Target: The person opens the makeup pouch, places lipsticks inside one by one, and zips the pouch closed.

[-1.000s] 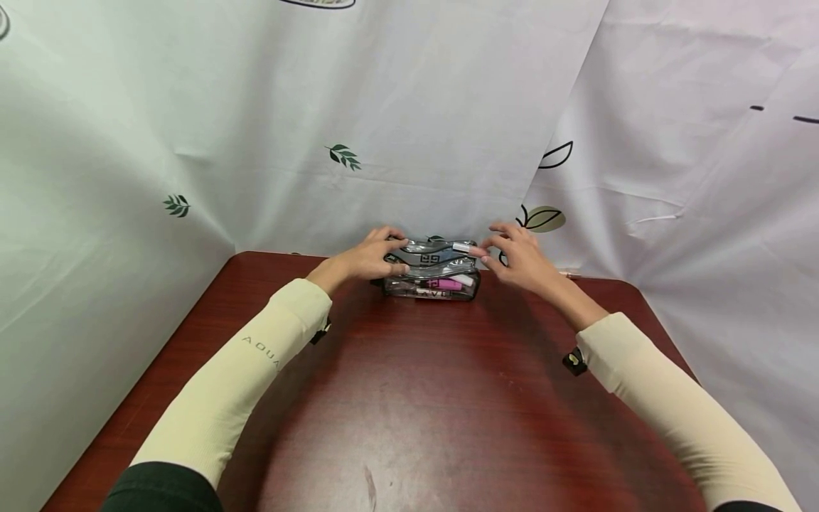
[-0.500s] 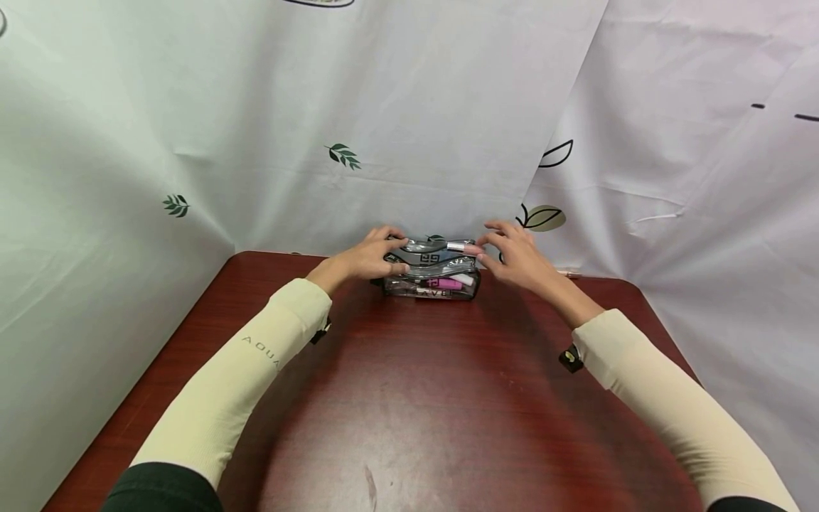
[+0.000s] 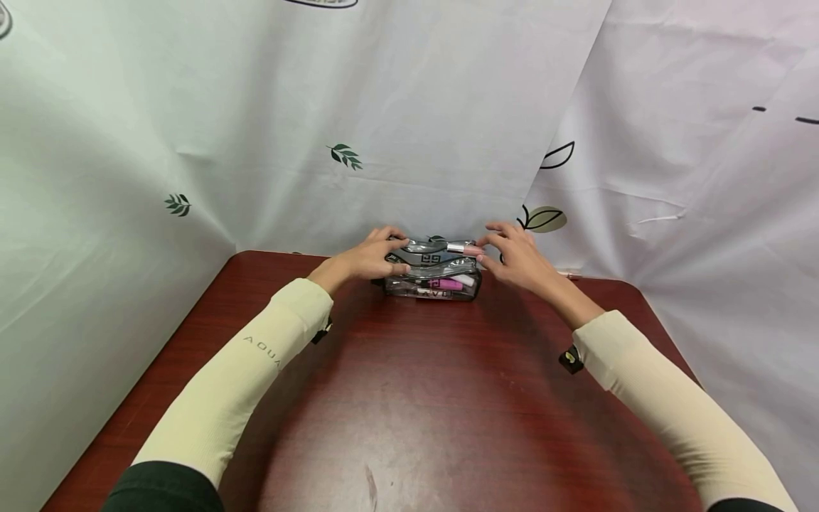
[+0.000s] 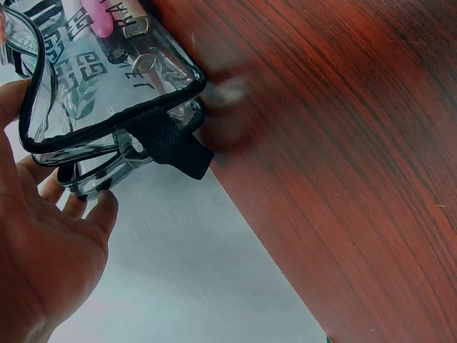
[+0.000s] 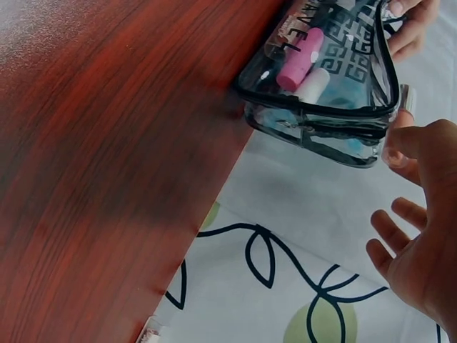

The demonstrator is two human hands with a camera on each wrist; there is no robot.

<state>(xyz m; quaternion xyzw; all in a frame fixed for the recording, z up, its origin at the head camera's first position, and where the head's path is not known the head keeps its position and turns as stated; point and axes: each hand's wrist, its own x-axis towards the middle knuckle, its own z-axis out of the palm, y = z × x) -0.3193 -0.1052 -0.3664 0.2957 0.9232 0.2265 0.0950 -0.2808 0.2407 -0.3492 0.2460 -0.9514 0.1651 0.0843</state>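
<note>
Red-brown surface (image 3: 409,384), white leaf-print cloth (image 3: 435,107) beyond. Clear black-edged pouch (image 3: 448,268) — far edge, middle; magenta tube (image 3: 446,284) inside. Left arm (image 3: 224,384) extended far; left hand (image 3: 369,257) grips the pouch's left end, thumb near, fingers farther. Right arm (image 3: 672,405) likewise extended, angled leftward; right hand (image 3: 520,257) pinches a pink-and-silver tube (image 3: 470,250) at the pouch's right end — thumb and forefinger closed on it, remaining fingers apart.

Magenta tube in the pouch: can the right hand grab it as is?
Probably not: right hand pinches a silver-ended tube, and the magenta tube sits behind the front wall of the pouch.
</note>
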